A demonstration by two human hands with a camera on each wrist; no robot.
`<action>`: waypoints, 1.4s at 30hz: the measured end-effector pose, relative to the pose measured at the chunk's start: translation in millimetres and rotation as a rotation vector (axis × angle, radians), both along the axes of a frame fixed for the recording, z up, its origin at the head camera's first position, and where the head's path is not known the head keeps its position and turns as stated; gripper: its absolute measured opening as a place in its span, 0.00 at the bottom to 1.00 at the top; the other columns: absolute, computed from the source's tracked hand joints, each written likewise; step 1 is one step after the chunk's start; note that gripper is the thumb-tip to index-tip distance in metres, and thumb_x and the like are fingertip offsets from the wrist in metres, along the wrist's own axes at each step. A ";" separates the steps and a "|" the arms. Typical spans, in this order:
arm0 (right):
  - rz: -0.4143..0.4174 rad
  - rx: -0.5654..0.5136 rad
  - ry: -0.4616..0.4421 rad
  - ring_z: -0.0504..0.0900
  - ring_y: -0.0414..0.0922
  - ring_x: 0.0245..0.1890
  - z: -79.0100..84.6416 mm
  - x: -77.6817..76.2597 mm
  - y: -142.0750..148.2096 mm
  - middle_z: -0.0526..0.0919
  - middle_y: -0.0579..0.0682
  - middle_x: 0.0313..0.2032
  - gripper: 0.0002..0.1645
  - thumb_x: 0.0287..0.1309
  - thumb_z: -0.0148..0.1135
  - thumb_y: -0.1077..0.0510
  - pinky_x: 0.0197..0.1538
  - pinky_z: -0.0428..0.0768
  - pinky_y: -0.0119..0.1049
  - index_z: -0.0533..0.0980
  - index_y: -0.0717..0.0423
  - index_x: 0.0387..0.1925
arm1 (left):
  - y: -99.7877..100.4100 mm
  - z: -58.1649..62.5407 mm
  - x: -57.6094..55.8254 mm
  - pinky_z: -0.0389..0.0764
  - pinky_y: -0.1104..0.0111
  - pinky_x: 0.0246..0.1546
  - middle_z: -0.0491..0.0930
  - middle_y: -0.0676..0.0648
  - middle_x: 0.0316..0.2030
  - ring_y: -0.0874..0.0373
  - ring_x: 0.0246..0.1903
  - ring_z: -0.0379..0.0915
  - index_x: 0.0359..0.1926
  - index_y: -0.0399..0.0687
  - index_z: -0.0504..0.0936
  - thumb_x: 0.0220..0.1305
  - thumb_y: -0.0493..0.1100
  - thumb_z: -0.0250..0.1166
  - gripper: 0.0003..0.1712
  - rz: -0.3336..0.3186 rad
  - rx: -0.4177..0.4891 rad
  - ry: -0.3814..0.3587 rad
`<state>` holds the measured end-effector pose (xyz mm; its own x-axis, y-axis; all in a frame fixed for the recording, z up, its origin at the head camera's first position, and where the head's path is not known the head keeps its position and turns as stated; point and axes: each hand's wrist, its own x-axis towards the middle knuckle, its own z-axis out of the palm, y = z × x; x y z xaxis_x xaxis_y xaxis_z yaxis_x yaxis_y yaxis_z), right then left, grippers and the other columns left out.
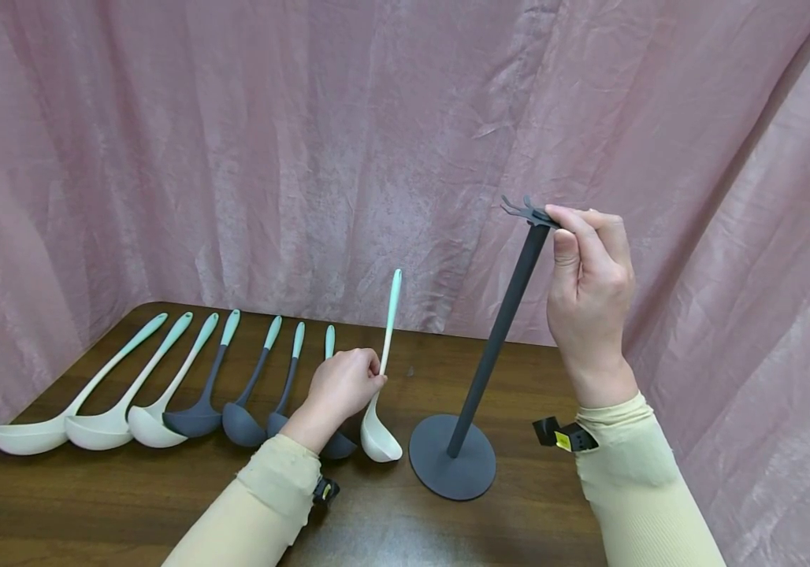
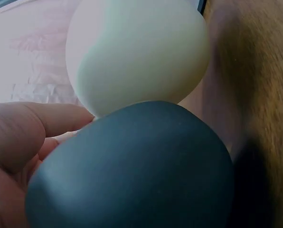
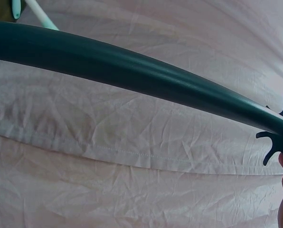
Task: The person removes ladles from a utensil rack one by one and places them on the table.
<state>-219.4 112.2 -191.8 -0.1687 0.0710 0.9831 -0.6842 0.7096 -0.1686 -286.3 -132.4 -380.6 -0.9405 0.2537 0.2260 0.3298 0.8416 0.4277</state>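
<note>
My left hand (image 1: 339, 386) pinches the shaft of a white ladle (image 1: 380, 437) with a mint handle. This ladle stands nearly upright, its bowl low over the table. In the left wrist view its pale bowl (image 2: 141, 52) shows behind the dark bowl of a grey ladle (image 2: 132, 166), which my left forearm and hand partly cover in the head view. My right hand (image 1: 592, 283) pinches a hook at the top of a dark grey utensil stand (image 1: 497, 339) between thumb and fingers. Curved hooks (image 3: 270, 151) spread from the top of its pole in the right wrist view.
To the left, white ladles (image 1: 96, 431) and dark grey ladles (image 1: 243, 425) lie in a row, mint handles pointing away. The stand's round base (image 1: 447, 472) is on the wooden table (image 1: 518, 504), right of the held ladle. A pink curtain (image 1: 306, 157) hangs behind the table.
</note>
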 end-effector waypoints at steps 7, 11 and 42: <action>0.000 -0.002 0.003 0.80 0.54 0.47 0.1 0.7 -0.8 0.80 0.65 0.43 0.12 0.68 0.61 0.65 0.53 0.72 0.38 0.84 0.62 0.49 | -1.8 -5.6 -2.9 0.73 0.64 0.25 0.78 0.56 0.23 0.59 0.22 0.72 0.28 0.54 0.81 0.61 0.48 0.73 0.10 0.003 -0.023 -0.022; 0.003 -0.004 0.003 0.80 0.54 0.47 0.3 1.0 -1.6 0.80 0.65 0.43 0.12 0.68 0.61 0.65 0.53 0.72 0.38 0.84 0.62 0.49 | -3.2 -7.8 -4.2 0.73 0.63 0.23 0.78 0.56 0.22 0.59 0.21 0.72 0.27 0.54 0.81 0.62 0.49 0.73 0.11 0.012 -0.039 -0.041; 0.008 -0.015 0.008 0.79 0.54 0.47 1.1 2.7 -2.7 0.80 0.66 0.43 0.12 0.68 0.60 0.64 0.54 0.72 0.39 0.84 0.63 0.49 | -11.0 -19.3 -8.7 0.73 0.60 0.21 0.75 0.54 0.17 0.55 0.20 0.73 0.16 0.55 0.79 0.65 0.50 0.69 0.20 0.043 -0.174 -0.172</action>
<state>-216.7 109.5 -190.7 -0.1610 0.0846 0.9833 -0.6915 0.7012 -0.1736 -295.0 -143.4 -399.9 -0.9721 0.2339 0.0186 0.2273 0.9190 0.3221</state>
